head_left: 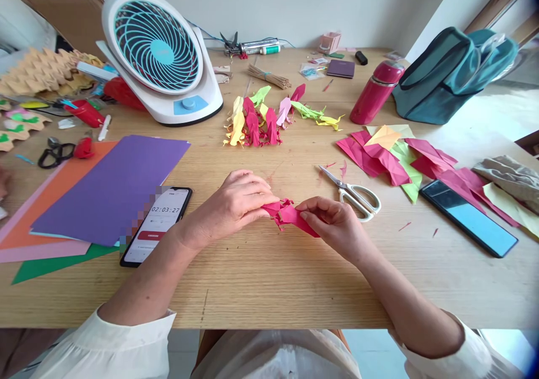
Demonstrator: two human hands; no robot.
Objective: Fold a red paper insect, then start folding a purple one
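A folded red paper figure point(290, 215) with thin cut strands is held between my two hands, just above the wooden table. My left hand point(236, 202) is closed on its left end, fingertips pressed together. The thumb and fingers of my right hand point(334, 222) pinch the wider right end. White-handled scissors point(361, 200) lie just beyond my right hand, blades slightly apart. Farther back stands a cluster of folded paper figures point(255, 123) in red, yellow, green and pink.
Purple paper sheets point(113, 188) and a phone with a timer point(158, 222) lie left. A white fan point(162, 59) stands behind. Folded paper pieces point(381, 154), a second phone point(469, 217), a red flask point(376, 92) and a teal bag point(438, 78) occupy the right.
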